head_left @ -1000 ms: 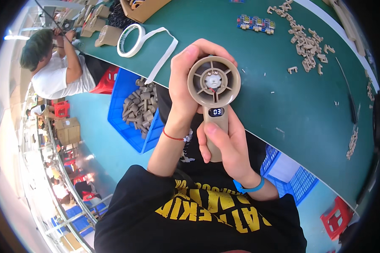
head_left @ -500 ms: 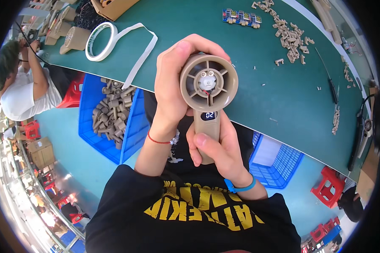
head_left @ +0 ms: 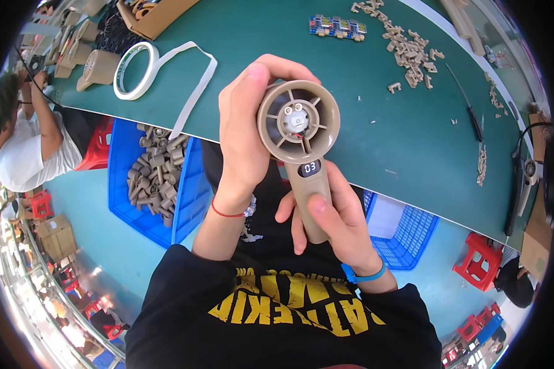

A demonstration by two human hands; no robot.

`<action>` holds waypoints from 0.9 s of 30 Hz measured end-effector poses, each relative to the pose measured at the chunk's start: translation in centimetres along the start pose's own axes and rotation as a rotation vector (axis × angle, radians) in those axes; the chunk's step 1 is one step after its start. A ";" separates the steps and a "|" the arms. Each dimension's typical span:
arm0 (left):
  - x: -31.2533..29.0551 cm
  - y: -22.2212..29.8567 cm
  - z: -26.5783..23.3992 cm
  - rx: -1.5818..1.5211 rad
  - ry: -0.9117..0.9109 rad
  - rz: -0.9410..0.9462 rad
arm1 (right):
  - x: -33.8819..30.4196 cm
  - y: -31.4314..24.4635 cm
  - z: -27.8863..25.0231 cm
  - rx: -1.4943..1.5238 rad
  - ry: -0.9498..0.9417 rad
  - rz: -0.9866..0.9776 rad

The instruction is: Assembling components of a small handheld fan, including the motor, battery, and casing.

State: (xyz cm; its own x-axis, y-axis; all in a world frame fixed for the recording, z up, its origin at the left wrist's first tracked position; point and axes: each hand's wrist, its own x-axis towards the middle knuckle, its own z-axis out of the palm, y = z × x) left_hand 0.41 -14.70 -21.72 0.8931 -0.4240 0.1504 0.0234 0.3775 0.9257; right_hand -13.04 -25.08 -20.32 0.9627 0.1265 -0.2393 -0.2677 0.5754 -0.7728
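A beige handheld fan (head_left: 298,122) is held up in front of me, its round head facing the camera and its handle slanting down to the right. Behind the spoked ring sits a white motor with two screws. My left hand (head_left: 241,123) is closed around the left side and back of the head. My right hand (head_left: 348,230) grips the handle, the thumb on its front and the other fingers behind. Just under the head, a small dark display (head_left: 309,168) shows lit digits.
Over the green table (head_left: 252,31) are a white tape roll (head_left: 122,79), circuit boards (head_left: 337,27), small beige clips (head_left: 409,55) and a screwdriver (head_left: 476,125). Below its edge stand a blue bin (head_left: 191,206) of beige parts and a blue basket (head_left: 413,234). Another person (head_left: 40,147) sits at left.
The digit on the fan's display has changed. The handle's lower end has swung right along with my right hand, and its thumb has shifted. My left hand still holds the head.
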 end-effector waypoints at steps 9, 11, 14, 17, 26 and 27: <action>-0.8 1.5 0.1 0.280 -0.327 0.135 | -2.1 -0.7 -0.1 0.028 0.032 0.038; -1.1 1.5 -0.3 0.302 -0.375 0.108 | -2.7 -0.5 -0.3 0.008 0.025 0.056; -1.3 1.3 -0.5 0.300 -0.439 0.202 | -2.9 -0.8 -0.2 -0.046 0.023 0.043; -1.7 1.6 -0.5 0.343 -0.429 0.235 | -3.0 -1.0 -0.4 -0.007 -0.029 0.077; -3.9 3.2 1.0 0.564 -0.291 0.229 | -4.3 -2.4 -1.6 0.042 -0.107 0.150; -4.3 2.7 1.2 0.526 -0.293 0.359 | -4.5 -2.8 -2.5 -0.104 -0.165 0.134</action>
State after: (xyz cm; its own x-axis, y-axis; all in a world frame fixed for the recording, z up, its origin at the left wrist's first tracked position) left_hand -3.96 -12.86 -19.43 0.6452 -0.5799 0.4974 -0.5370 0.1190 0.8352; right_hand -16.67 -29.31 -18.53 0.9092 0.3319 -0.2512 -0.3884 0.4596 -0.7987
